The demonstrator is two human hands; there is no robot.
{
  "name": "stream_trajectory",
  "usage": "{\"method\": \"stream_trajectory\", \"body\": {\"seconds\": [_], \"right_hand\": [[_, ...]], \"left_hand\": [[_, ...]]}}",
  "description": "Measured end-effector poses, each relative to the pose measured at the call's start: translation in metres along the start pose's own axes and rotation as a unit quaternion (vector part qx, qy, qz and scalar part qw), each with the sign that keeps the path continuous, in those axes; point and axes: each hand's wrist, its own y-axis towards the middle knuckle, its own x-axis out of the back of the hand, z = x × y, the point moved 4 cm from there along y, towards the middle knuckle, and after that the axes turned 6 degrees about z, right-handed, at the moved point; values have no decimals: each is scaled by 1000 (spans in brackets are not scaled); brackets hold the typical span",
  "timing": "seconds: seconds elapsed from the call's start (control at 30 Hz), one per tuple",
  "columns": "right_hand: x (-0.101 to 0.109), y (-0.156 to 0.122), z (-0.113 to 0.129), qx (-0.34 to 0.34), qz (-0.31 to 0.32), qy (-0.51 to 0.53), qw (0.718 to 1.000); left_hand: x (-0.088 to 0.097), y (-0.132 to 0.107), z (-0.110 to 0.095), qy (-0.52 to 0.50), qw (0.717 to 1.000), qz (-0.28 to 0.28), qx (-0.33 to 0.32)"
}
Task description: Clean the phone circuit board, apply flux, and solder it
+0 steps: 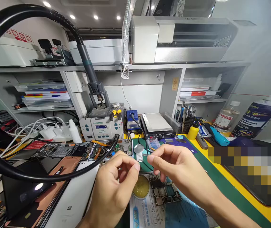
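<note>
My left hand is raised over the bench with thumb and forefinger pinched together; what they hold is too small to make out. My right hand hovers just to its right, fingers curled, thumb and forefinger close as in a pinch. Below both hands lie a bare phone circuit board and a round tin of yellow flux paste on a printed sheet.
A soldering station with a black hose looping left, a hot plate, opened phones, a white phone back, a tool cup, bottles and a spray can crowd the green mat.
</note>
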Motion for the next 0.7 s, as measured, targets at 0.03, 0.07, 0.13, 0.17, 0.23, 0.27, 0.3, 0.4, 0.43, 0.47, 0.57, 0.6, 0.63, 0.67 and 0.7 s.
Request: {"method": "stream_trajectory", "body": {"seconds": [0.03,0.07,0.13,0.17,0.23,0.27,0.3,0.4,0.43,0.47,0.57,0.6,0.63,0.67,0.7], "right_hand": [[0,0,-1,-3,9,0,1000],[-1,0,-1,-5,15,-2,1000],[-2,-1,-1,-2,17,-14,1000],[-3,-2,-1,2,18,-23,1000],[-5,-4,1,13,19,-52,998],[-6,-5,2,16,22,-76,997],[-7,-6,3,20,25,-104,994],[-4,-9,7,52,15,-178,982],[-3,-10,8,76,2,-189,979],[-1,-11,10,104,-13,-195,975],[-2,-12,9,181,-32,-209,961],[-4,-12,8,203,-29,-219,954],[-7,-11,6,226,-28,-232,946],[-10,-11,5,252,-30,-248,935],[-13,-10,4,279,-33,-266,922]], "left_hand": [[1,2,2,-38,999,3,30],[2,3,3,-72,996,3,59],[4,3,7,-122,987,-5,102],[4,3,10,-137,984,-11,115],[5,2,14,-146,981,-20,129],[6,1,17,-147,980,-22,132],[6,0,19,-148,979,-25,136],[6,0,21,-155,977,-26,145],[6,0,21,-157,976,-25,148],[6,0,21,-160,975,-24,150],[5,1,19,-168,973,-21,156],[5,1,19,-171,972,-19,157],[4,1,19,-174,972,-16,159],[3,1,19,-176,971,-12,160],[2,1,19,-177,971,-8,161]]}}
